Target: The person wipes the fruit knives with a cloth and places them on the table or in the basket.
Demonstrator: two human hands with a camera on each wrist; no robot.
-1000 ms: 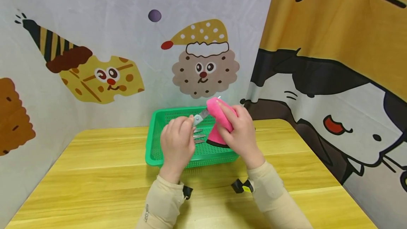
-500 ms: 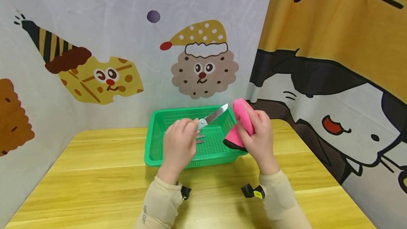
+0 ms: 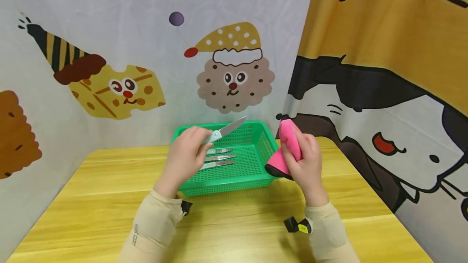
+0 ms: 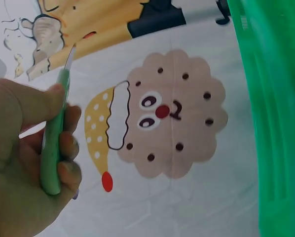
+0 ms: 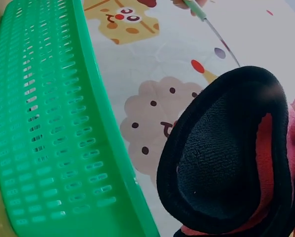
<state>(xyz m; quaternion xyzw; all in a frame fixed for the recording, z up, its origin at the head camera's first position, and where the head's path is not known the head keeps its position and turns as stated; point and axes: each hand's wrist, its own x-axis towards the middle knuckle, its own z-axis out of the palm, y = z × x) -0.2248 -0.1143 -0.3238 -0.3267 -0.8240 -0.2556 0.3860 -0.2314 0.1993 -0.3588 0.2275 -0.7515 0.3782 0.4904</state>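
Observation:
My left hand [image 3: 184,155] grips a knife [image 3: 233,126] by its pale green handle, thumb and curled fingers round it. Above the basket's back left part, the bare blade slants up to the right; the left wrist view shows the knife [image 4: 53,143] edge-on. In my right hand [image 3: 308,167] is a bunched pink cloth [image 3: 290,145] with black edging, held off the basket's right end. Its dark underside faces the right wrist view, where the cloth [image 5: 211,158] hides most of that hand. Inside the green basket [image 3: 234,182] lie three knives [image 3: 221,158], handles partly behind my left hand.
The basket stands near the back of a wooden table [image 3: 234,226]. A white cartoon-printed curtain [image 3: 139,19] hangs close behind it, and a yellow one [image 3: 398,23] on the right. Black wrist straps [image 3: 291,224] show below both hands.
The cloth has come off the blade and moved right and slightly down with my right hand. My left hand has shifted left with the knife, uncovering more of the knives in the basket.

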